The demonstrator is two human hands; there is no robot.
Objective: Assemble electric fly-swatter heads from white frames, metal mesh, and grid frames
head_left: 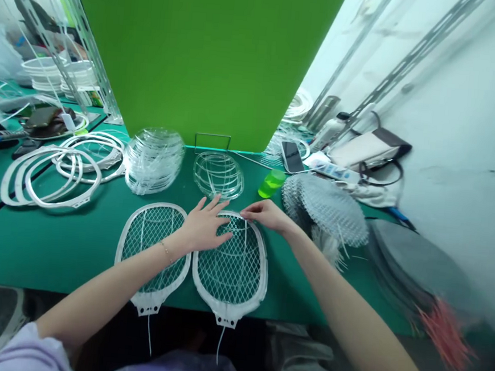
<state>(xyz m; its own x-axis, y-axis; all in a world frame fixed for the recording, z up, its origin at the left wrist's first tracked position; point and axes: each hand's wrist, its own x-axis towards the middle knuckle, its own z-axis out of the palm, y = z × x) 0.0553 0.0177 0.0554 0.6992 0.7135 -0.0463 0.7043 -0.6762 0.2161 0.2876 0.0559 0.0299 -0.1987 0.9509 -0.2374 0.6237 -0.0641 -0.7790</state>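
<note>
Two white racket-shaped frames with metal mesh lie side by side at the green table's front edge. My left hand (pixel 205 225) rests flat, fingers spread, on the top left of the right frame (pixel 232 276). My right hand (pixel 266 214) pinches that frame's upper rim with its fingers together. The left frame (pixel 150 229) lies partly under my left forearm. Thin wires hang from both frames' necks over the table edge.
A stack of clear plastic grids (pixel 153 158) and another clear grid (pixel 219 175) stand behind the frames. White rims (pixel 55 173) lie at left, mesh sheets (pixel 327 206) and dark sheets (pixel 417 262) at right. A green cap (pixel 271 183), a phone (pixel 292 156) and a green board (pixel 206 56) are behind.
</note>
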